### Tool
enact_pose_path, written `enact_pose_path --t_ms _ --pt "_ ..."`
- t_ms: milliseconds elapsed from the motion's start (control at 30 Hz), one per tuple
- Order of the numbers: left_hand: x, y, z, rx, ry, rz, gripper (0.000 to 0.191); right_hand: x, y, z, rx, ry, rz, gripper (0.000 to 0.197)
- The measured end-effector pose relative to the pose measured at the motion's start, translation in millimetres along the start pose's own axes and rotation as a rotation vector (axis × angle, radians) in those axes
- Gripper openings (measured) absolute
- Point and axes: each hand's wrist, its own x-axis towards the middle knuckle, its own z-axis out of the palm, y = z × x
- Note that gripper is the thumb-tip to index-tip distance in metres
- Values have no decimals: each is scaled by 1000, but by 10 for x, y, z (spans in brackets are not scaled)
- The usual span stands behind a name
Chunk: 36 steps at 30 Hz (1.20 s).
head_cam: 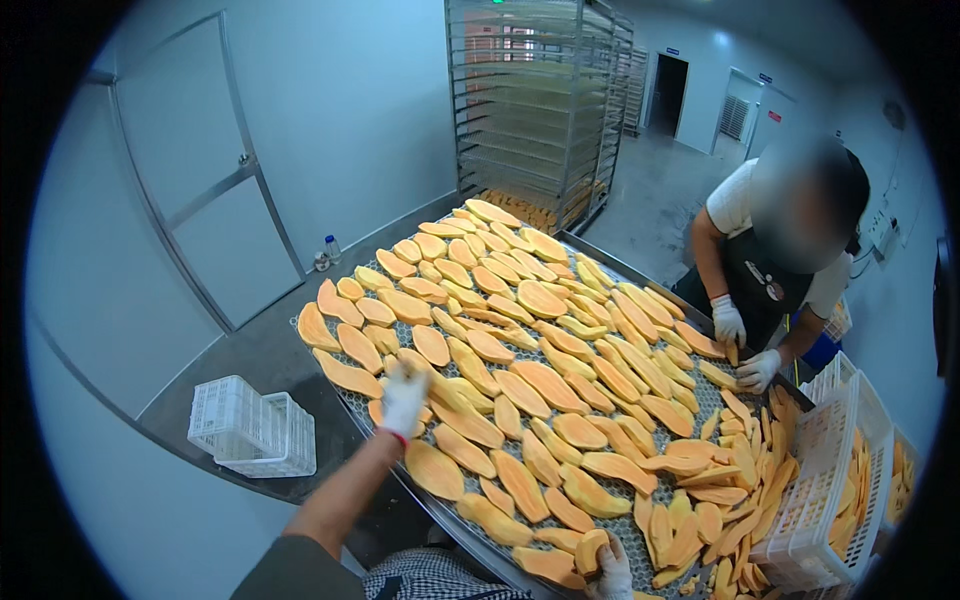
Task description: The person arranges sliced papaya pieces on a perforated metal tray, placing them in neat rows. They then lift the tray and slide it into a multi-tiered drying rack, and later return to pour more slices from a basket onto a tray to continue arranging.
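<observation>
Orange-yellow slices, apparently sweet potato point(539, 298), lie side by side over a mesh tray point(420, 334) on a metal-edged table. My left hand point(405, 397), in a white glove, reaches over the left part of the tray among the slices; it is blurred, and whether it grips one cannot be told. At the bottom edge, my right hand point(613, 570), also gloved, has its fingers around a slice point(591, 551). To its right lies a heap of loose slices point(739, 480), partly piled up.
A gloved co-worker point(780, 277) handles slices at the right edge. White plastic crates point(814, 487) with slices stand at the right; other crates point(251, 431) sit on the floor at left. A rack of trays point(525, 112) stands behind the table.
</observation>
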Motion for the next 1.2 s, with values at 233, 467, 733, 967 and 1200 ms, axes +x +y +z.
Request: enact_pose_path --t_ms 233,467,733,967,1200 --pt "1972 -240 -756 101 138 -64 54 324 222 1268 97 130 165 42" --pt "1868 -157 -1232 -355 62 -187 53 964 -126 2379 -474 -226 134 68" --pt "1085 -443 -2039 -528 109 -260 27 2793 134 4454 -833 -339 -295 65" --pt "782 -637 -2365 -554 214 -295 24 3161 478 4805 -1336 -190 -542 57" --pt "692 -853 -2340 -516 216 -335 29 3186 545 4854 -1424 -277 -631 57"
